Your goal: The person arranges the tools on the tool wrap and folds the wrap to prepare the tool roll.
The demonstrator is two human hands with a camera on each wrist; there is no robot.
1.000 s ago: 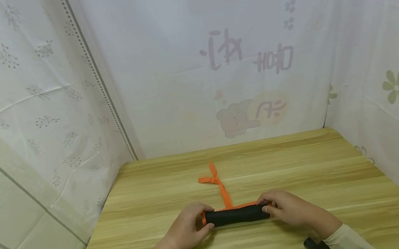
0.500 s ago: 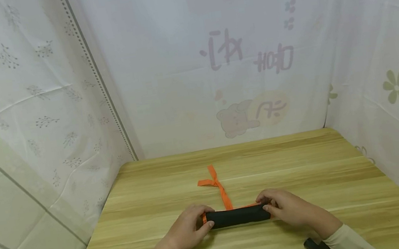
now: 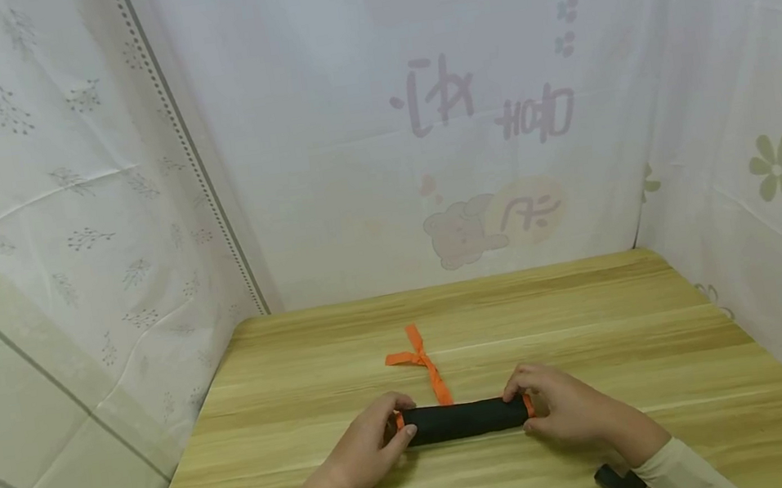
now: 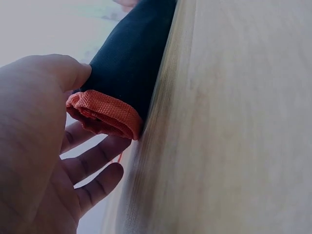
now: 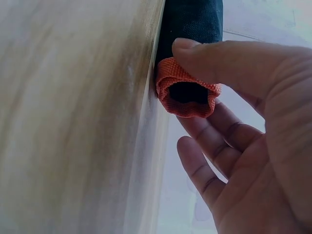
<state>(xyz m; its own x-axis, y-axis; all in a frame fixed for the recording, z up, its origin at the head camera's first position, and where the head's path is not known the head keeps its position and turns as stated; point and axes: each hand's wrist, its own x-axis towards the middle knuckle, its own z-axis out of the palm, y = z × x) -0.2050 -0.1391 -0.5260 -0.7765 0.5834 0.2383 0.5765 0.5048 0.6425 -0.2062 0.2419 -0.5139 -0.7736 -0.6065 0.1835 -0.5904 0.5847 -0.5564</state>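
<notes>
A rolled-up piece of black fabric with orange edging (image 3: pixel 462 420) lies crosswise on the wooden table. From its far side an orange strap (image 3: pixel 437 382) runs away across the tabletop, knotted partway, with two loose tails. My left hand (image 3: pixel 363 454) holds the left end, thumb on the near side and fingers behind. At the right end my right hand (image 3: pixel 569 410) holds the roll between thumb and fingers. In the left wrist view the orange edging (image 4: pixel 109 109) shows flattened folds. The right wrist view shows the orange rim (image 5: pixel 187 109) around a dark hollow.
The wooden table (image 3: pixel 571 319) reaches back to a pale printed curtain (image 3: pixel 321 162). More patterned cloth hangs along the left (image 3: pixel 72 302) and right (image 3: pixel 751 106) sides. Dark wrist-worn devices (image 3: pixel 619 484) sit below the wrists.
The roll has turned a little, and the orange edge along its far side has gone out of sight. My right fingers have shifted on the roll, baring its orange right end.
</notes>
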